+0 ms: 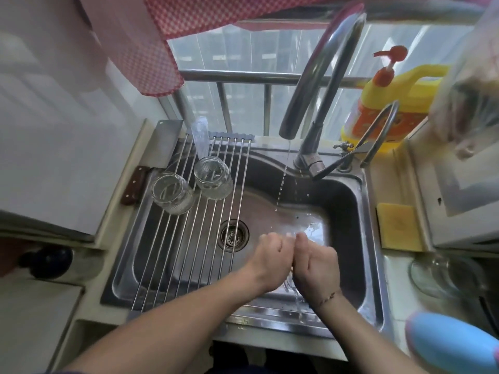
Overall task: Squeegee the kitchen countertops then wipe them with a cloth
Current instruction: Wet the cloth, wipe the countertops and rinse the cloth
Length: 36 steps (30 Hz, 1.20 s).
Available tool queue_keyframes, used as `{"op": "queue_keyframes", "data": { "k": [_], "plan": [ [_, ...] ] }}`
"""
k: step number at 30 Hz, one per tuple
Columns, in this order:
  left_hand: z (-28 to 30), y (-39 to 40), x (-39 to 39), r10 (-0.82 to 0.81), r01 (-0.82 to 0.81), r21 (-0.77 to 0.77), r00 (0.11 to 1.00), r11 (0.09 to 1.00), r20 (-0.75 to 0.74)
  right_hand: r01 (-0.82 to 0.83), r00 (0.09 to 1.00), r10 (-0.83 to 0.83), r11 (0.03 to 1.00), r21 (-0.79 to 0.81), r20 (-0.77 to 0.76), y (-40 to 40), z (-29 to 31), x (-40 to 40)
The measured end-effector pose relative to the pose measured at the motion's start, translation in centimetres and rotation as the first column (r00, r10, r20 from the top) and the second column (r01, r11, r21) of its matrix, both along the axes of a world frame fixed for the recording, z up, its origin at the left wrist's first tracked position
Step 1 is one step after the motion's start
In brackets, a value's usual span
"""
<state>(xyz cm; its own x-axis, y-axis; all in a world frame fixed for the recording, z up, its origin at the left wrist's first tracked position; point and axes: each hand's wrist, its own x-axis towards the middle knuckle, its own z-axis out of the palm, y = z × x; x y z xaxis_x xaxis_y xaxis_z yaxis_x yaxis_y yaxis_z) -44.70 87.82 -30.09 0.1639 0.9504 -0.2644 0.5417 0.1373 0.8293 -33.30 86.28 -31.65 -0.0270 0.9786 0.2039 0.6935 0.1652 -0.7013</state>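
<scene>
Both my hands are over the steel sink (370, 238), side by side and touching. My left hand (271, 261) and my right hand (316, 269) have the fingers curled in, and I see nothing in them. Water runs down from between them onto the sink's front rim. The tap (318, 85) above drips a thin broken stream into the basin. A yellow cloth or sponge (398, 228) lies flat on the countertop to the right of the sink. A blue rounded object (453, 344) sits at the lower right edge; what it is I cannot tell.
A roll-up wire rack (172, 255) covers the sink's left half and carries two glass jars (172, 193) (213, 178). A cleaver (167, 141) leans at the back left. A yellow detergent bottle (391, 103) stands behind the tap, and a glass bowl (445, 276) on the right.
</scene>
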Motion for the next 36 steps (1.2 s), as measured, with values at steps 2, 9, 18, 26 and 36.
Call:
{"op": "queue_keyframes", "data": {
  "k": [2, 9, 18, 26, 36],
  "plan": [
    [-1.3, 0.0, -0.6, -0.037, 0.062, 0.144, 0.984, 0.988, -0.173, 0.029, 0.986, -0.073, 0.960, -0.278, -0.149, -0.2, 0.1, -1.1],
    [-3.7, 0.2, -2.4, -0.096, 0.363, 0.474, 0.862, 0.802, -0.497, -0.224, 0.654, -0.652, 0.318, -0.921, -0.384, -1.1, 0.9, -2.1],
    [-3.1, -1.3, -2.6, -0.126, 0.418, 0.527, 0.855, 0.740, -0.503, -0.356, 0.739, -0.562, 0.143, -0.924, -0.372, 1.4, 1.3, 1.3],
    [-1.1, -2.8, -2.0, 0.022, -0.001, 0.132, 0.988, 0.991, -0.155, -0.114, 0.774, -0.384, 0.698, -0.707, -0.504, -2.9, 2.2, 0.3],
    [5.1, -3.4, 1.1, 0.245, 0.077, -0.773, 0.925, 0.629, 0.291, -0.297, 0.952, 0.305, 0.926, 0.234, 0.000, 0.0, 1.4, 3.4]
  ]
}}
